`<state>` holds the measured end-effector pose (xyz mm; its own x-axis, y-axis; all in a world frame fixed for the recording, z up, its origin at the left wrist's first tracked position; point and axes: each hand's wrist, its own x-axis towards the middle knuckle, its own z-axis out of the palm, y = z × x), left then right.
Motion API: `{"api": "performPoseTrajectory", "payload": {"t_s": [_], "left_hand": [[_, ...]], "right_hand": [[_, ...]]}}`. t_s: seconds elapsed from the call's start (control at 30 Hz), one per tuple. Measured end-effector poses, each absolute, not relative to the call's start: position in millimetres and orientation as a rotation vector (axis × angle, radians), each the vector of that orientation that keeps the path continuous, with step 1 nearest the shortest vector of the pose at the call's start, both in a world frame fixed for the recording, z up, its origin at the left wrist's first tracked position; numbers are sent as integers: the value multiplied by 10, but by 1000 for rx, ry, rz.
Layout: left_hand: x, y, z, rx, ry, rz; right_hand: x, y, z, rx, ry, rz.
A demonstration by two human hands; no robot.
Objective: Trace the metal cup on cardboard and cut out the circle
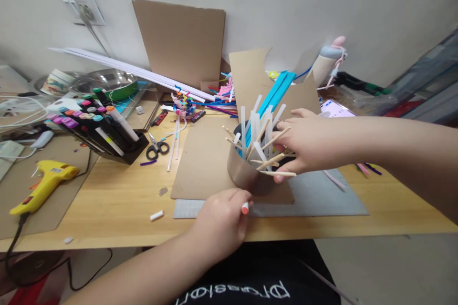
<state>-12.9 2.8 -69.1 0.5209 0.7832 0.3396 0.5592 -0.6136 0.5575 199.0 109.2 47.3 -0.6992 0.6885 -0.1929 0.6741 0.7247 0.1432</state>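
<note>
My left hand (224, 214) is closed around a marker (245, 208); only its white end with an orange-red tip shows past the fingers. A metal cup (243, 171) stands just beyond that hand, packed with translucent glue sticks (255, 126), thin wooden sticks (275, 139) and bright blue strips (275, 90). At the cup's right side, my right hand (298, 140) reaches around it, thumb at the front and fingers behind the sticks, partly hidden. Under the cup lies a cardboard sheet (200, 152) on a grey cutting mat (332, 200).
A white cap (156, 215) lies front left. Further left are a yellow glue gun (46, 183), a black marker rack (132, 152) and scissors (157, 147). Cardboard (182, 43) leans on the wall. Behind my right arm lies a phone (336, 108).
</note>
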Motion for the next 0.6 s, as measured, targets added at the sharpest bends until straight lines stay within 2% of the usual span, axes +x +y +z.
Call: {"api": "performPoseTrajectory", "payload": {"t_s": [0.33,0.6], "left_hand": [[140,32,-869,2115,1033,968],[-106,80,-743,1995,1228,953]], "right_hand": [[1998,1095,465,1072,2684,128],[1998,1086,484,1130,2741,141]]}}
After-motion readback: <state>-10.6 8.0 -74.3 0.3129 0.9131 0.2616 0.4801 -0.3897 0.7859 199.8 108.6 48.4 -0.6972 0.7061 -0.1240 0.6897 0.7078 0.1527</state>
